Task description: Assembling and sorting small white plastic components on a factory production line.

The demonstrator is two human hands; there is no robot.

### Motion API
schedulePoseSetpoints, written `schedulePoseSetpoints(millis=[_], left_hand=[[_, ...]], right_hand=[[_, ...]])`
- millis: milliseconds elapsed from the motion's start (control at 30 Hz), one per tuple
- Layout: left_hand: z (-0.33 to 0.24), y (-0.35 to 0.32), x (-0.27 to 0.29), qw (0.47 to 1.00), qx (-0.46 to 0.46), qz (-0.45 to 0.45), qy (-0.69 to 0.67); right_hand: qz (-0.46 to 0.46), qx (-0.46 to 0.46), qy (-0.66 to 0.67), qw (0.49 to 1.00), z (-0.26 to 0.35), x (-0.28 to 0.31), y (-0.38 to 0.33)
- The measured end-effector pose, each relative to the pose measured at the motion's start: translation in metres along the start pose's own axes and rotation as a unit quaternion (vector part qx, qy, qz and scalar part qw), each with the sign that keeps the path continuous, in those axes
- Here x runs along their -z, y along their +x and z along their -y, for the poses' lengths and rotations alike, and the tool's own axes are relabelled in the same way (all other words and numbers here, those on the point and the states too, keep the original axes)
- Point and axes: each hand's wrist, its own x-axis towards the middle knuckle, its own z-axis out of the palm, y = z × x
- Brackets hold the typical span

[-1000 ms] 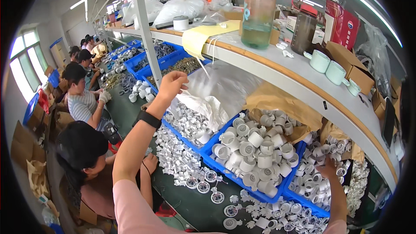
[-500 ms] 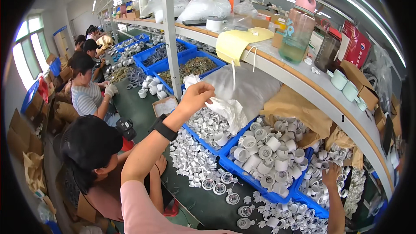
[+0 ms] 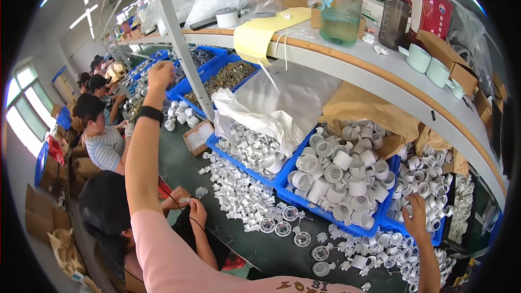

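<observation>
My left hand [image 3: 161,76], a dark band on its wrist, is raised beside the shelf post, in front of the far blue trays. Its fingers look curled in; anything inside them is hidden. A crumpled white plastic bag [image 3: 255,116] lies over the back of a blue tray [image 3: 239,165] of small white plastic parts [image 3: 249,149]. My right hand [image 3: 417,217] hovers at the right-hand blue tray [image 3: 388,222], over white ring-shaped parts [image 3: 429,184]. Its fingers are apart and I see nothing held. Between my arms stands a blue tray of white perforated cups [image 3: 334,173].
A shelf [image 3: 347,57] with bottles crosses above the trays, carried by a metal post [image 3: 182,38]. Loose white parts [image 3: 233,195] and round fittings [image 3: 301,237] cover the green table. At my left a co-worker's hands [image 3: 187,203] hold a small white piece.
My left hand has let go of the white bag and moved left and up. The bag now spreads over the tray's back. The view has shifted, and the co-worker's hands have come into sight.
</observation>
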Motion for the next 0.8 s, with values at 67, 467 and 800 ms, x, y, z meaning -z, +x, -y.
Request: schedulePoseSetpoints(millis=[67,467,800], left_hand=[[-0.001,0.043,-0.007,0.990,-0.037,-0.095,-0.101],[0.059,0.254,0.010,0.988,-0.112,0.017,-0.110],[0.065,0.291,-0.005,0.960,-0.108,0.256,-0.032]], right_hand=[[-0.010,-0.007,-0.004,1.000,0.006,-0.004,-0.014],[0.011,-0.139,-0.036,0.990,0.095,-0.017,-0.034],[0.035,-0.231,-0.039,0.972,0.102,-0.027,-0.051]])
